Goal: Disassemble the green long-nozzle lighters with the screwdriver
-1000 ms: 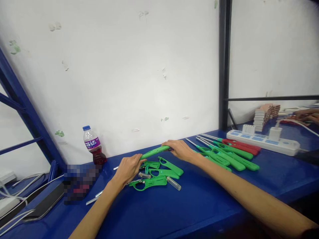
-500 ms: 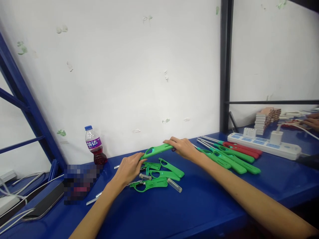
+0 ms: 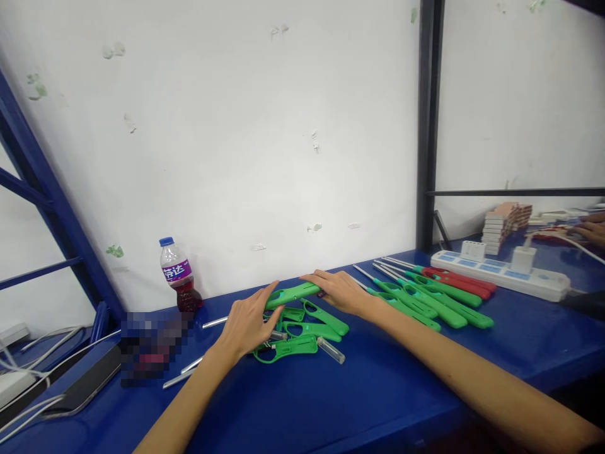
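Both my hands grip a green long-necked lighter (image 3: 295, 294), raised slightly above the blue table. My left hand (image 3: 246, 320) closes around its trigger end, and a metal rod sticks out to the left past the hand. On the handle's right end are the fingers of my right hand (image 3: 339, 292). Below lie loose green handle shells (image 3: 314, 331), an opened shell with a trigger loop (image 3: 295, 347) and a small clear tube (image 3: 331, 350). Metal rods (image 3: 178, 378) poke out beside my left forearm. Right of my right hand, green lighters (image 3: 439, 306) lie in a row.
Red lighters (image 3: 466, 280) lie behind the green ones. A white power strip (image 3: 543, 280) with plugs stands at the right. At the left are a drink bottle (image 3: 177, 274), a pixelated patch and a dark phone-like slab (image 3: 89, 378). Another person's hand (image 3: 593, 228) shows at far right.
Both hands and the held lighter have shifted slightly left and down. More of its rod shows past my left hand. One more green lighter is visible at the row's left end.
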Motion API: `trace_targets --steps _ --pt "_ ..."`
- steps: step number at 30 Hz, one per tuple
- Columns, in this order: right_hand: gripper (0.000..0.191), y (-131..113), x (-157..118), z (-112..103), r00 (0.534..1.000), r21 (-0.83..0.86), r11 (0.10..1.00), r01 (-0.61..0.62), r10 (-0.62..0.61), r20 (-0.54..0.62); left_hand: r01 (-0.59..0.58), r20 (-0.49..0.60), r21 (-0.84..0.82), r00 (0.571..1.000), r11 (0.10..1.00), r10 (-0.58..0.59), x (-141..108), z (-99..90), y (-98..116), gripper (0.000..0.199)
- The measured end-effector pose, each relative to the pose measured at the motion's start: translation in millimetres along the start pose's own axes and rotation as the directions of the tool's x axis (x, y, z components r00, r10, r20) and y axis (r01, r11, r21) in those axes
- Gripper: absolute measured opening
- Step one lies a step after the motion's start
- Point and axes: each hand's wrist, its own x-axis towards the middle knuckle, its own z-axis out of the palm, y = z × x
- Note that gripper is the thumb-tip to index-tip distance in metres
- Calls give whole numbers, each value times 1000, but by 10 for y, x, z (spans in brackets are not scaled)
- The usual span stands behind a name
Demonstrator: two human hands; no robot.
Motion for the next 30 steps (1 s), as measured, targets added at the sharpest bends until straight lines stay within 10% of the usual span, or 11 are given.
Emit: trace_targets --steps 8,14,30 --pt "39 14 27 -7 982 201 970 -140 161 -96 121 -15 34 993 992 -121 52 -50 9 47" --pt "34 139 77 -52 876 462 825 -326 448 -181 179 -7 36 984 983 -179 55 -39 -60 45" --pt "26 -86 117 -201 807 798 603 -17 479 -345 115 126 17 985 993 -117 50 28 38 43"
